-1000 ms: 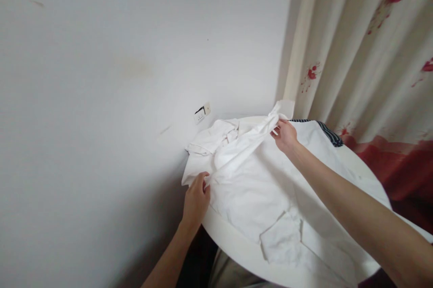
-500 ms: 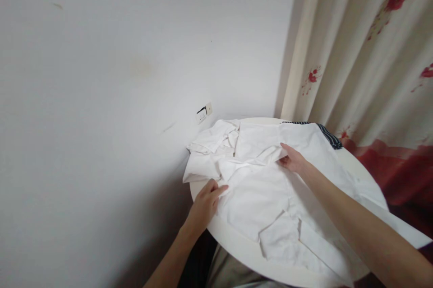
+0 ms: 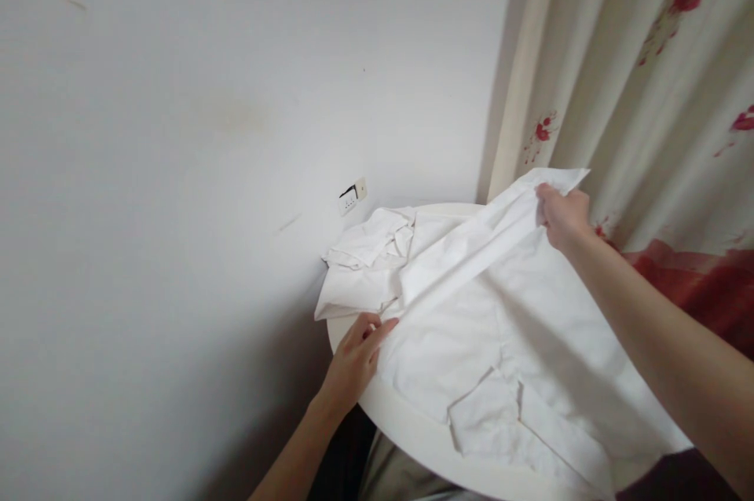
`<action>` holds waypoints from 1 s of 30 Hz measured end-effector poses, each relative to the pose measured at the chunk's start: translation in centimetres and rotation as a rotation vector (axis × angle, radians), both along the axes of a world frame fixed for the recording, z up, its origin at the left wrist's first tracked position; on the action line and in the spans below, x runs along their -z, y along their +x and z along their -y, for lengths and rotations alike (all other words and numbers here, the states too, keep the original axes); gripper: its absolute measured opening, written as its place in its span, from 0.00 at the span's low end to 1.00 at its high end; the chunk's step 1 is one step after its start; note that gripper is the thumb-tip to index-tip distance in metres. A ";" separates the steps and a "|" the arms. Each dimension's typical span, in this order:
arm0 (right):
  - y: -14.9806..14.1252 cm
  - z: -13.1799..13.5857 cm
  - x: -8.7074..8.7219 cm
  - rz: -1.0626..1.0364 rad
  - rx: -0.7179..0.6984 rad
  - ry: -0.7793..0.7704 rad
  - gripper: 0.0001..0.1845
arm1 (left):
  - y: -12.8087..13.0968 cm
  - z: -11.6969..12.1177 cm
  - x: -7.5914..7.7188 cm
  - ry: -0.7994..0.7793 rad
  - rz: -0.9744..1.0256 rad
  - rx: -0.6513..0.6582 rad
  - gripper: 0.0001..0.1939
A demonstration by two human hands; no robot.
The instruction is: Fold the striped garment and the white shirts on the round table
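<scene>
A white shirt (image 3: 448,352) lies spread over a round white table (image 3: 400,415), its sleeve and cuff toward the near edge. My right hand (image 3: 564,212) is closed on a strip of the shirt's fabric and holds it lifted above the far right side. The raised cloth runs taut and slanting down to my left hand (image 3: 360,352). At the table's left edge that hand pinches the shirt between thumb and fingers. Crumpled white fabric (image 3: 371,242) sits at the far left of the table; I cannot tell whether it all belongs to the same shirt.
A pale wall (image 3: 177,171) rises close on the left and behind the table, with a power socket (image 3: 349,201) just above the tabletop. To the right hangs a cream curtain (image 3: 613,93) with red flowers and a red lower band. My lap shows below the table edge.
My right hand has moved up and to the right, lifting and stretching the shirt's fabric. The striped dark cloth at the far edge is now hidden. My left hand has stayed nearly in place.
</scene>
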State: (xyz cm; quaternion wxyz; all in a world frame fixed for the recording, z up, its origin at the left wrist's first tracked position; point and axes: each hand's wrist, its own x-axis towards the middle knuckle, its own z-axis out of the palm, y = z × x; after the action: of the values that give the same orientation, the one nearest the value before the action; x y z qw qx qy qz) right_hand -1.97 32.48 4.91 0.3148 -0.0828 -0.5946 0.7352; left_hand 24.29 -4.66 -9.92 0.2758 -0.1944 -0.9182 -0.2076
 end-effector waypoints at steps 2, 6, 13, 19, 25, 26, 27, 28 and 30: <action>0.4 -0.9 -0.5 0.000 0.007 -0.024 0.05 | 0.1 -0.6 -0.2 -0.068 0.034 0.066 0.31; 1.5 -2.3 1.7 0.122 0.056 -0.078 0.05 | 0.3 -1.9 -0.8 -0.195 0.120 0.169 0.34; 3.5 -5.9 7.3 0.231 0.111 -0.217 0.10 | 0.0 -2.1 -1.2 -0.124 0.236 0.133 0.44; 5.2 -8.3 9.3 0.251 0.106 -0.297 0.13 | 0.0 -2.4 -0.1 -0.006 0.265 0.070 0.40; 5.9 -10.1 8.0 0.188 0.203 -0.344 0.12 | 0.9 -2.9 0.2 -0.048 0.074 0.145 0.30; 6.0 -10.2 7.7 0.179 0.212 -0.349 0.12 | 1.1 -2.9 0.2 -0.066 0.059 0.182 0.29; 6.1 -10.3 7.5 0.175 0.214 -0.352 0.12 | 1.3 -2.9 0.2 -0.080 0.055 0.209 0.28; 6.2 -10.3 7.4 0.175 0.213 -0.351 0.11 | 1.6 -2.8 0.2 -0.089 0.057 0.227 0.27; 6.4 -10.0 7.4 0.185 0.198 -0.332 0.12 | 2.0 -2.6 0.1 -0.097 0.082 0.240 0.26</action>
State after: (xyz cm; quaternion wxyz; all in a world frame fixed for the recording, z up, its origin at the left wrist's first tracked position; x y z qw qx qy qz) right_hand 4.39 42.52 -2.52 0.3117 -0.2588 -0.4804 0.7779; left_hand 26.34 -2.08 -10.03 0.2016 -0.3073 -0.9078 -0.2024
